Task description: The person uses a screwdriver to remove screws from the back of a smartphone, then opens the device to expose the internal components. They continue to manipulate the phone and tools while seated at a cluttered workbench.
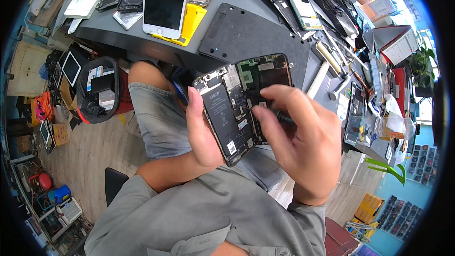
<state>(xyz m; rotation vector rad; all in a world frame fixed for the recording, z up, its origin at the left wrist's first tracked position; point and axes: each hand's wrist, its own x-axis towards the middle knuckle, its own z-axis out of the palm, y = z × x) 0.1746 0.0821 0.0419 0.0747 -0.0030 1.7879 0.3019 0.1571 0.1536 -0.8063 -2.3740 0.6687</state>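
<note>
An opened smartphone [222, 114] rests in my left hand [201, 132], its thumb along the outer edge. The back half shows a black battery [222, 114] and bare circuit parts. Its lifted screen half [265, 73] stands folded out on the right, joined along the inner edge. Above the phone's middle, my right hand [305, 135] has thumb and forefinger curled close together. A thin tip and a dark piece show by these fingers, apparently a slim tool, mostly hidden by the hand.
A grey workbench holds a dark mat [251, 33], a white phone [167, 4] on a yellow stand [193, 23], and another opened phone [298, 0]. Hammers [339, 85] and loose parts crowd the right. A red bin [124, 99] with a black liner stands on the floor, left.
</note>
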